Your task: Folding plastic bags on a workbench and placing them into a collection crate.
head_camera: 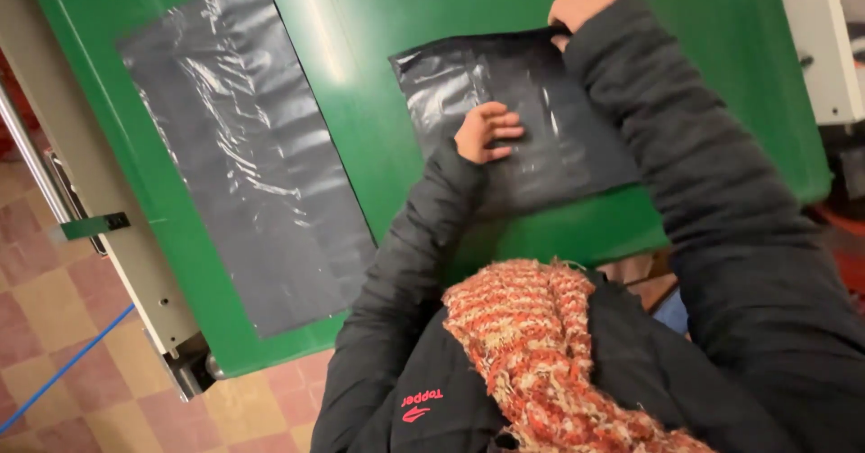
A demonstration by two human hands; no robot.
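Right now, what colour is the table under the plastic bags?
Green: the table is glossy bright green under both black plastic bags, seen in the head view.

Black plastic bag — glossy, wrinkled, flat on green table — far corner lifted.

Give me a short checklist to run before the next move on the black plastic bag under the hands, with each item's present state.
1. Left hand flat on the small black plastic bag: ok, fingers spread on it.
2. Right hand gripping the bag's far edge: ok, fingers curled over it.
3. Bag fully on the green table top: ok.
4. Bag smooth: not ok, wrinkles show near its left corner.
5. Clear of the long black plastic sheet: ok, green gap between them.
6. Orange-red knitted scarf clear of the bag: cannot tell, it hides the near edge.
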